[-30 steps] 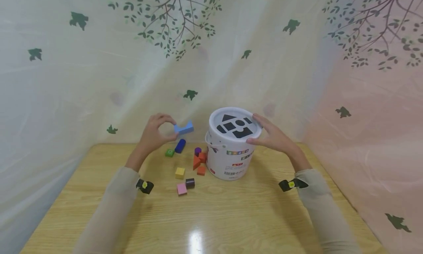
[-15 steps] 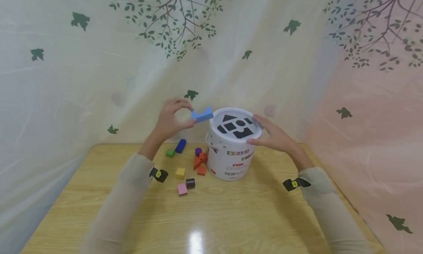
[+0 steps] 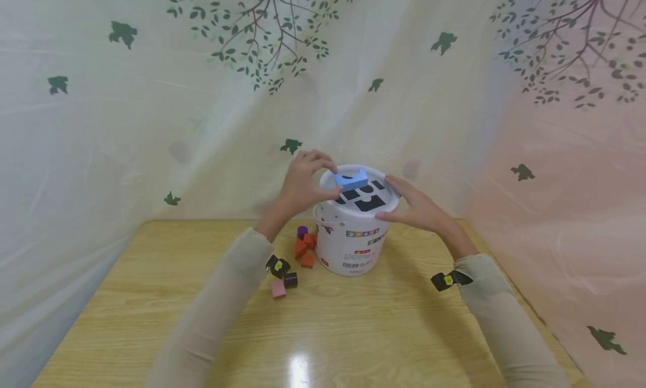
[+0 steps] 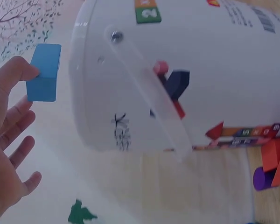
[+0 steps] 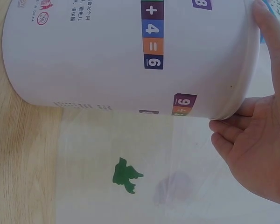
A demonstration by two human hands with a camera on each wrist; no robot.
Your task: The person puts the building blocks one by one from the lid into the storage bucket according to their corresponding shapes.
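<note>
My left hand (image 3: 308,181) pinches a light-blue block with a curved notch (image 3: 352,180) between thumb and fingers. The block is over the left and back part of the white lid (image 3: 392,201), which has several black shaped holes, and it overlaps some of them in the head view. In the left wrist view the same blue block (image 4: 43,74) stands off to the side of the rim, clear of the bucket wall. With thumb in front and fingers behind, my right hand (image 3: 419,208) grips the lid's edge on the white bucket (image 3: 353,248).
Left of the bucket lie orange-red blocks (image 3: 307,261) and a purple cylinder (image 3: 302,231). Nearer are a dark cylinder (image 3: 290,280) and a pink block (image 3: 278,289). A white handle (image 4: 149,95) hangs on the bucket's side. Printed cloth (image 3: 227,119) backs the wooden table (image 3: 353,332).
My left hand has carried the blue block rightward from beside the bucket to over its lid. The left arm now covers the yellow, green and dark-blue blocks. The right hand stays on the rim.
</note>
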